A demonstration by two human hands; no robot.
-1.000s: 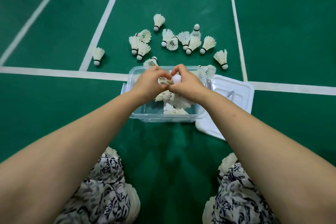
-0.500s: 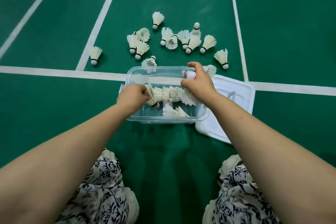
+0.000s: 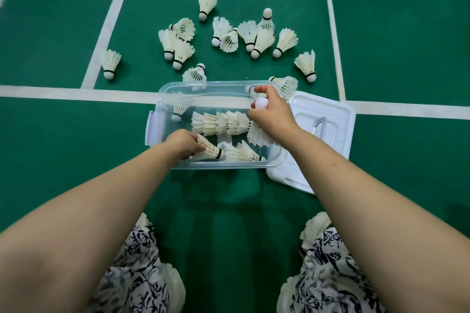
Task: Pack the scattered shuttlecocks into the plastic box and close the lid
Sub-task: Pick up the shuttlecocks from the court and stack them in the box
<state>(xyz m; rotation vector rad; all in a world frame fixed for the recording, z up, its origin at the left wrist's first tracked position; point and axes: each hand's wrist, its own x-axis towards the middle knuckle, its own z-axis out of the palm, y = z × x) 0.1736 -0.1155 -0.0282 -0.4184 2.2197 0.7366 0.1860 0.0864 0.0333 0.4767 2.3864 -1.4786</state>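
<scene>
A clear plastic box (image 3: 162, 99) sits on the green court floor in front of me. Inside it lies a nested row of white shuttlecocks (image 3: 221, 123), with another shuttlecock (image 3: 245, 154) at the near wall. My left hand (image 3: 181, 145) grips the feather end of one shuttlecock (image 3: 209, 151) low in the box's near left part. My right hand (image 3: 272, 114) holds a shuttlecock with its white cork (image 3: 261, 103) up, feathers (image 3: 259, 136) hanging below the palm, over the box's right side. Several loose shuttlecocks (image 3: 254, 38) lie scattered beyond the box.
The white lid (image 3: 338, 119) lies flat on the floor to the right of the box, partly under its corner. A single shuttlecock (image 3: 110, 62) lies far left by a white court line (image 3: 76, 93). My knees in patterned cloth (image 3: 142, 274) are at the bottom.
My hands have parted from the box's middle. The left hand has gone down into the near left with a shuttlecock; the right has shifted to the right side, and a nested row now lies between them.
</scene>
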